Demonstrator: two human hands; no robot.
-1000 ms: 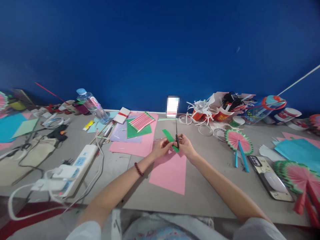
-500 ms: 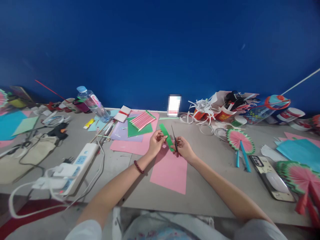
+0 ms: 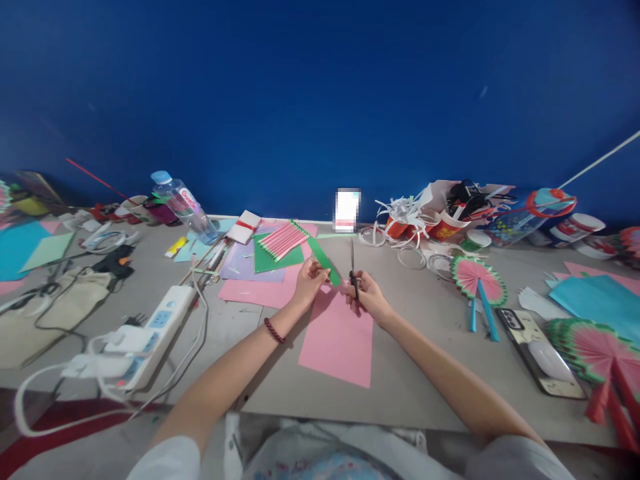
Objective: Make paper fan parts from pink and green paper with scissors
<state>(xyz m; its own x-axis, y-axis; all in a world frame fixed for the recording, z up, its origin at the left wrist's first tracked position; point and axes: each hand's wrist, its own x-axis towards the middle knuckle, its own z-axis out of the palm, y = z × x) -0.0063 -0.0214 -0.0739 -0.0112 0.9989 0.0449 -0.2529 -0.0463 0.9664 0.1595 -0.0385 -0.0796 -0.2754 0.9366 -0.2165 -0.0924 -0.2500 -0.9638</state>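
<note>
My left hand (image 3: 311,283) pinches a narrow green paper strip (image 3: 323,260), which slants from upper left to lower right. In my right hand (image 3: 367,295) is a pair of black-handled scissors (image 3: 353,270), its blades pointing away from me toward the wall. The scissors are just right of the strip, with a small gap between them. A pink paper sheet (image 3: 337,340) lies on the table below both hands. Beyond my left hand, a pleated pink paper with green edges (image 3: 283,240) rests on a green sheet (image 3: 267,262).
On the left are a power strip (image 3: 159,330) with cables and a leaning plastic bottle (image 3: 185,207). Cups of paper strips and tools (image 3: 447,227) line the wall at right. Paper fans (image 3: 479,280) and a phone (image 3: 525,333) with a mouse on it lie at right.
The strip and my left hand have shifted slightly left. The scissors have come away from the strip's lower end and now point straight toward the wall.
</note>
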